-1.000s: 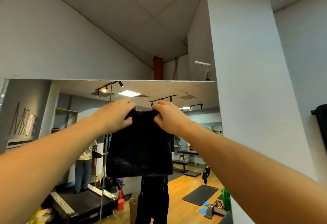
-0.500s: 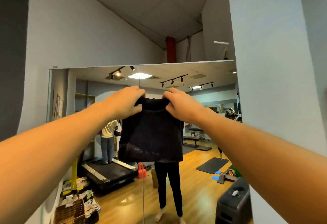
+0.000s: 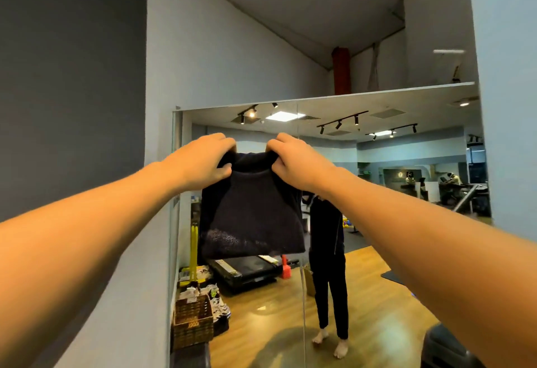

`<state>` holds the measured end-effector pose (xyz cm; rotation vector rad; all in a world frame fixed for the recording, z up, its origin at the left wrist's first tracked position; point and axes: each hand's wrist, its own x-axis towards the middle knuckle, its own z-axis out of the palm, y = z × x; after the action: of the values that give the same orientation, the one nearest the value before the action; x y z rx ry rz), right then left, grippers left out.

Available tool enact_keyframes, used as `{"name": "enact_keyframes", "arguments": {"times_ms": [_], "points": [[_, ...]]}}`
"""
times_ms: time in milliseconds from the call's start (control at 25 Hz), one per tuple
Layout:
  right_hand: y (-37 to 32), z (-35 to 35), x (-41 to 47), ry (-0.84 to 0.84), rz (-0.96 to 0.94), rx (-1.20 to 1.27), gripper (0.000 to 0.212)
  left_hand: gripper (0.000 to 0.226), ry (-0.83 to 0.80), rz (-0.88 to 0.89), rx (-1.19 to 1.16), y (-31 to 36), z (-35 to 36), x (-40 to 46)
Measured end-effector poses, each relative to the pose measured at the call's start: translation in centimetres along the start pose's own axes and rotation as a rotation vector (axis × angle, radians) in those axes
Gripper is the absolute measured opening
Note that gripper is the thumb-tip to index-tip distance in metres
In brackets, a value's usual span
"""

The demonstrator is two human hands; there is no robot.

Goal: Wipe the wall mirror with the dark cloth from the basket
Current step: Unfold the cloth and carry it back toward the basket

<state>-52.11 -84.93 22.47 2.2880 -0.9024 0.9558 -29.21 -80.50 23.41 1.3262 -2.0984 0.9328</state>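
Observation:
I hold a dark cloth (image 3: 250, 216) up in front of the wall mirror (image 3: 377, 251). My left hand (image 3: 200, 161) grips its top left corner and my right hand (image 3: 293, 161) grips its top right corner. The cloth hangs flat below both hands, near the mirror's left part. Whether it touches the glass I cannot tell. A woven basket (image 3: 193, 321) shows low at the mirror's left edge. The mirror reflects a person in dark clothes standing on a wooden floor.
A grey wall (image 3: 72, 77) stands on the left and a white pillar (image 3: 508, 106) borders the mirror on the right. A dark object (image 3: 453, 350) sits at the lower right. The mirror reflects a treadmill, shoes, gym gear and ceiling lights.
My view has swung left and down, so the mirror's left edge, the grey wall and the basket have come into sight. Both hands keep gripping the cloth's top corners.

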Motion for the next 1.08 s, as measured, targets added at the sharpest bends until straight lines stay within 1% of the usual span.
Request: {"name": "enact_keyframes", "arguments": {"times_ms": [160,320,440,600,720,840,960,1080], "points": [[-6.7,4.1,4.8,0.048,-0.125,0.134,0.019,0.011,-0.063,-0.160,0.134,-5.6,-3.7,-6.0],[-16.0,7.7,9.4,0.062,-0.295,0.301,0.020,0.014,-0.128,-0.344,0.287,-10.5,-8.6,-14.1],[-23.3,9.4,11.4,0.083,-0.405,0.419,0.016,0.015,-0.183,-0.465,0.387,-12.6,-12.7,-19.8],[-34.0,10.3,12.5,0.099,-0.528,0.584,0.017,0.016,-0.217,-0.595,0.482,-14.6,-18.6,-28.1],[-41.0,10.8,12.8,0.102,-0.588,0.683,0.018,0.016,-0.237,-0.662,0.537,-16.0,-21.8,-33.7],[-46.5,12.1,13.0,0.100,-0.596,0.760,0.019,0.017,-0.261,-0.685,0.553,-17.9,-23.5,-37.9],[-50.9,14.7,13.4,0.068,-0.573,0.797,0.021,0.018,-0.286,-0.686,0.554,-21.1,-23.5,-41.5],[-54.0,18.3,13.7,0.036,-0.565,0.813,0.021,0.019,-0.293,-0.688,0.526,-24.4,-21.7,-44.5]]}}
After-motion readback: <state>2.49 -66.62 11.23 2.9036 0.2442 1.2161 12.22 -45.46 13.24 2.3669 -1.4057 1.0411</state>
